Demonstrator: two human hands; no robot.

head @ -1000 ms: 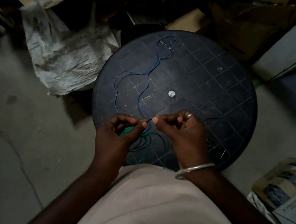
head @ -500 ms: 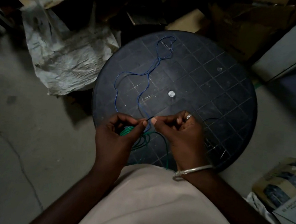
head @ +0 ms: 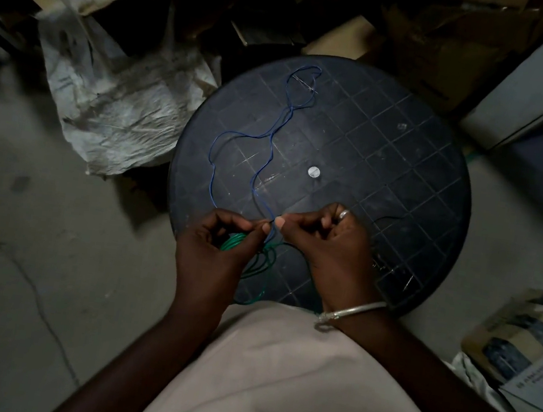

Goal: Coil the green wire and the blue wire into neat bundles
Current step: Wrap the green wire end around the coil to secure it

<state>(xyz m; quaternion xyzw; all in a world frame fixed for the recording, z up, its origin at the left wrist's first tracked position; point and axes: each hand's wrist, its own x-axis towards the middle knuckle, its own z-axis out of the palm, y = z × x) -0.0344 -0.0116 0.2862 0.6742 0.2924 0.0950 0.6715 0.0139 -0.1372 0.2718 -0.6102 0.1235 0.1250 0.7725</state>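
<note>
A green wire (head: 237, 238), wound into several loops, sits in a person's left hand (head: 215, 257) above the near edge of a round black table (head: 392, 145). The fingers curl round the bundle, and loose green turns hang below it towards the person's lap. The left thumb and forefinger close on a thin strand. The right hand (head: 326, 247) pinches the same strand just beside them, thumb against forefinger, with its other fingers curled in. A green run leads from the bundle towards that right-hand pinch, though the dim light makes the strand itself hard to read.

A blue wire (head: 272, 150) lies uncoiled on the table. It runs in loose bends from a narrow loop near the far edge, across the left half, down to the meeting fingertips at the near edge.

A small silver disc (head: 314, 171) marks the middle of the gridded tabletop, and a thin dark wire (head: 396, 218) lies towards the right edge. The right hand wears a ring (head: 344, 214) and a metal bangle (head: 353, 311) at the wrist.

A pale garment (head: 292, 381) fills the foreground. A crumpled white sack (head: 120, 110) lies on the concrete floor (head: 33, 243) beyond the table's left edge. Cardboard boxes (head: 438, 55) are piled behind the far edge, and a printed bag (head: 519, 335) sits to the right.
</note>
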